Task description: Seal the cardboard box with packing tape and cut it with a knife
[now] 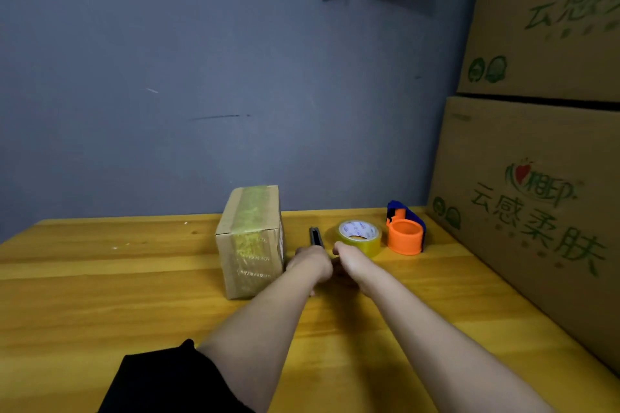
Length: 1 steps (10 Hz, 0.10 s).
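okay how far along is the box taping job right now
Done: the box is closed, with yellowish tape already over its top and front. In hand: the left hand is at the knife beside the box, and the right hand is at the tape roll; whether either grips is unclear. Left: any further taping and the cut. The orange dispenser sits untouched.
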Available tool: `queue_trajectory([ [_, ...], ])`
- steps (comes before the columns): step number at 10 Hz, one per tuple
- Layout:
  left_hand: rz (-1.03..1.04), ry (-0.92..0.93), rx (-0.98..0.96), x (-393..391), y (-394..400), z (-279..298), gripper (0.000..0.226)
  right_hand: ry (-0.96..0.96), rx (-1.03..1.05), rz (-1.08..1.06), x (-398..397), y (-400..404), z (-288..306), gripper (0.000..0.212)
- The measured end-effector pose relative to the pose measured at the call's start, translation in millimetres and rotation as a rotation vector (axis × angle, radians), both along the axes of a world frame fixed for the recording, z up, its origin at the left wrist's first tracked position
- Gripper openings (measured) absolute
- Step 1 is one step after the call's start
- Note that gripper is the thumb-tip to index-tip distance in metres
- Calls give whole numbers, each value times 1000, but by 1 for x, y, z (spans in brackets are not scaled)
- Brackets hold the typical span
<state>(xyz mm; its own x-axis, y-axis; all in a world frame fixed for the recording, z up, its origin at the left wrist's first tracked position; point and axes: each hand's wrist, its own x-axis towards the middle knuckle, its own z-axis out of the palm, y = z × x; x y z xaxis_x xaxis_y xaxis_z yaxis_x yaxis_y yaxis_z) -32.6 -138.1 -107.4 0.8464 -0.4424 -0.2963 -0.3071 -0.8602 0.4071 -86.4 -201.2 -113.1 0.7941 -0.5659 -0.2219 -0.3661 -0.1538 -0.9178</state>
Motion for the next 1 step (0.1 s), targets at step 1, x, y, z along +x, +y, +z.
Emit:
queue_trajectory([
  [1,1,112,-116,-6,5,15,27,37,-53,-29,-14,1,5,24],
])
